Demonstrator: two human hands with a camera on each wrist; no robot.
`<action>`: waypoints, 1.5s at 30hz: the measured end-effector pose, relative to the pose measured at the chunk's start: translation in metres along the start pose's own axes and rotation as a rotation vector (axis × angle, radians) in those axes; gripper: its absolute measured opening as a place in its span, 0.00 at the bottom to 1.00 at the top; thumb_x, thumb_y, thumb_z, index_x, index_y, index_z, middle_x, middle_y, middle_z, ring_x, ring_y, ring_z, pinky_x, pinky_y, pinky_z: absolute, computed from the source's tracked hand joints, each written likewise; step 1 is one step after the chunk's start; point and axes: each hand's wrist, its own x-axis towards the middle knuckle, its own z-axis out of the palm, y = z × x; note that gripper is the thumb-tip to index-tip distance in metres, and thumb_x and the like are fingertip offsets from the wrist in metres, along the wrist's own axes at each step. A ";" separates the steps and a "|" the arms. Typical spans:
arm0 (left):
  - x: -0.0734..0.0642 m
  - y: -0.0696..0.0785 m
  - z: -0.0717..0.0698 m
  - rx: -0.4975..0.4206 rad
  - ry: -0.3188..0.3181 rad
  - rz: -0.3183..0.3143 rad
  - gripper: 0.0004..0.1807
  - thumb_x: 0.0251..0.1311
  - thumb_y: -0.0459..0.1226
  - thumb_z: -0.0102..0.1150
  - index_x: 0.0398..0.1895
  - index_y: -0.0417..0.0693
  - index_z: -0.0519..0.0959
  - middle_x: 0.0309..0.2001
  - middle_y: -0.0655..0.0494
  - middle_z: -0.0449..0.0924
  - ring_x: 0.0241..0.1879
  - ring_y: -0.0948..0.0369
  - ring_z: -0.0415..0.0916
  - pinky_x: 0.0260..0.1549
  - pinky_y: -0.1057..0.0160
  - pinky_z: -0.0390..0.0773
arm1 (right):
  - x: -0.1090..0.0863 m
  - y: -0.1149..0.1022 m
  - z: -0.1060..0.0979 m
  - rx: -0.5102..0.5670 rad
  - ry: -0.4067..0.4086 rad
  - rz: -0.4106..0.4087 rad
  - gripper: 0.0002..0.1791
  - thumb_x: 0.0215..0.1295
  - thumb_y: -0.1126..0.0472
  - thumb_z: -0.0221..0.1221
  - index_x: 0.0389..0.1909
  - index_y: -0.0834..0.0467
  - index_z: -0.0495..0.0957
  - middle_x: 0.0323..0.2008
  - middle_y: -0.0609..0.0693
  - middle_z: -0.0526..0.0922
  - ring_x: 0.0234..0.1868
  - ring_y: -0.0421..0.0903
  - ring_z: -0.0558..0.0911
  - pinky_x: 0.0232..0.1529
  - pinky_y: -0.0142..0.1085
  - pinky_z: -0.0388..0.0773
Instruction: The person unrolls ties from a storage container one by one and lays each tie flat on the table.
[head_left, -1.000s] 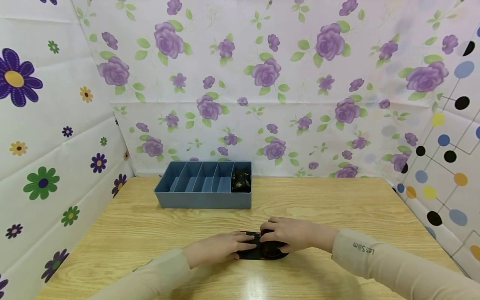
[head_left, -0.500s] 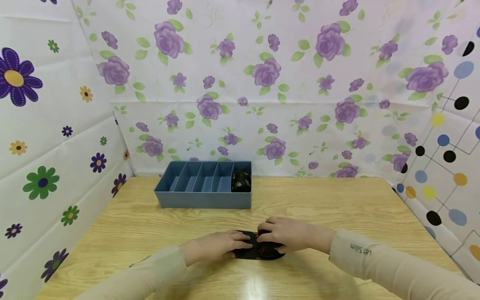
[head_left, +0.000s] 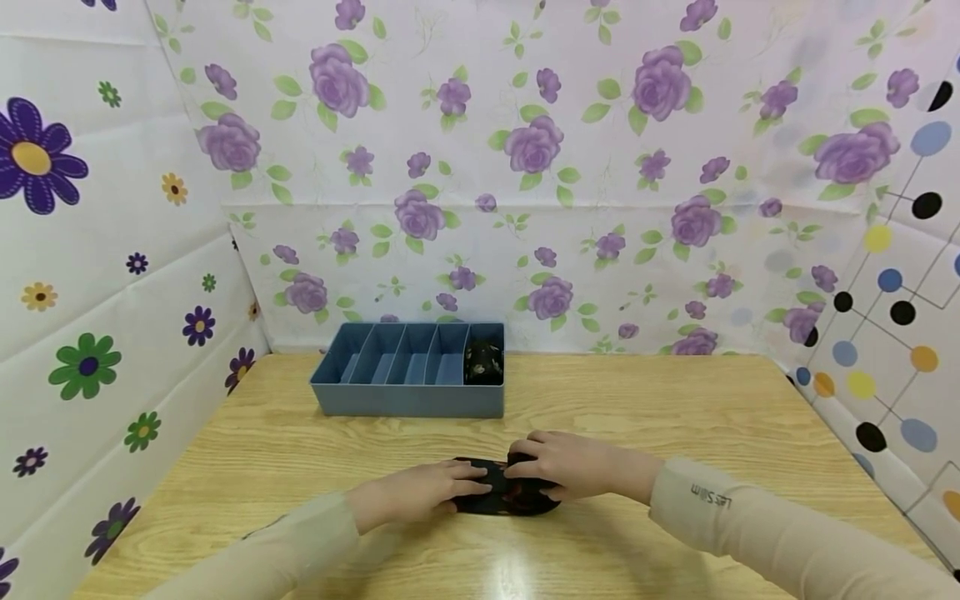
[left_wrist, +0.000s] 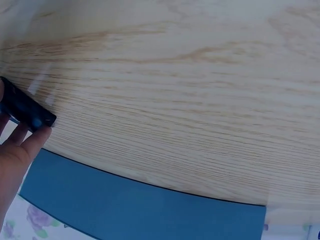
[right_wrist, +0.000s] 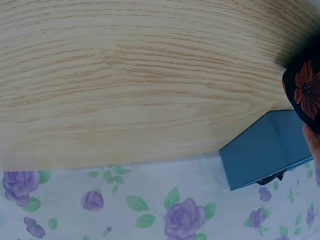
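A black cloth with orange-red flowers (head_left: 495,499) lies folded into a short strip on the wooden table. My left hand (head_left: 408,495) rests its nearly straight fingers on the flat left end, with the thumb by the near edge. In the left wrist view those fingertips lie along the edge of the dark cloth (left_wrist: 25,107). My right hand (head_left: 573,467) grips the thicker right end, fingers bent over the top and thumb at the near side. One large flower shows on the cloth (right_wrist: 306,90) in the right wrist view; much of this end is hidden under the hand.
Behind the hands stands a blue-grey divided box (head_left: 408,402). Its rightmost compartment holds a black patterned bundle (head_left: 483,362). Flowered sheeting (head_left: 480,250) hangs along the table's back edge, and patterned sheets line both sides.
Both hands have slid a little to the left, and the black cloth has shifted left with them. The box and the bundle in it stay in place.
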 end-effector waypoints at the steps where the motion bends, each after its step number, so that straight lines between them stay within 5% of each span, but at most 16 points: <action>1: -0.001 -0.001 0.000 -0.010 -0.004 -0.006 0.27 0.66 0.38 0.52 0.69 0.60 0.64 0.71 0.58 0.60 0.70 0.55 0.59 0.63 0.59 0.68 | 0.000 0.000 0.000 -0.005 -0.004 0.006 0.26 0.60 0.53 0.63 0.61 0.47 0.72 0.58 0.51 0.71 0.51 0.47 0.77 0.51 0.36 0.77; 8: -0.005 -0.003 0.001 -0.047 -0.045 -0.032 0.30 0.67 0.38 0.48 0.72 0.62 0.57 0.73 0.57 0.55 0.71 0.52 0.56 0.63 0.55 0.68 | 0.002 0.001 0.002 -0.018 0.006 0.023 0.27 0.59 0.53 0.64 0.61 0.46 0.71 0.59 0.52 0.71 0.51 0.49 0.77 0.52 0.37 0.78; 21: -0.002 0.008 0.001 0.175 -0.022 0.021 0.30 0.72 0.50 0.38 0.74 0.55 0.52 0.74 0.54 0.50 0.74 0.52 0.47 0.69 0.49 0.56 | -0.001 0.000 0.005 0.040 -0.079 0.093 0.28 0.61 0.52 0.62 0.62 0.47 0.67 0.66 0.56 0.66 0.57 0.52 0.76 0.58 0.41 0.75; 25: 0.001 0.012 0.001 0.137 -0.007 0.048 0.31 0.72 0.51 0.37 0.74 0.52 0.51 0.75 0.53 0.48 0.73 0.50 0.47 0.68 0.48 0.58 | -0.001 0.001 0.006 0.041 -0.071 0.086 0.30 0.61 0.52 0.62 0.65 0.46 0.66 0.66 0.56 0.66 0.58 0.52 0.75 0.59 0.42 0.74; 33: 0.006 0.016 -0.001 0.109 -0.045 0.000 0.33 0.70 0.53 0.39 0.75 0.55 0.50 0.75 0.55 0.46 0.73 0.50 0.49 0.64 0.47 0.65 | -0.003 0.002 0.008 0.054 -0.049 0.071 0.30 0.61 0.54 0.63 0.65 0.47 0.67 0.64 0.56 0.66 0.56 0.51 0.75 0.57 0.41 0.75; 45: 0.005 0.022 -0.005 -0.039 -0.113 -0.088 0.35 0.68 0.53 0.43 0.75 0.58 0.48 0.76 0.57 0.41 0.74 0.49 0.43 0.66 0.43 0.59 | -0.006 0.005 0.009 0.061 -0.072 0.085 0.30 0.61 0.55 0.63 0.63 0.49 0.65 0.66 0.53 0.65 0.55 0.51 0.74 0.56 0.40 0.75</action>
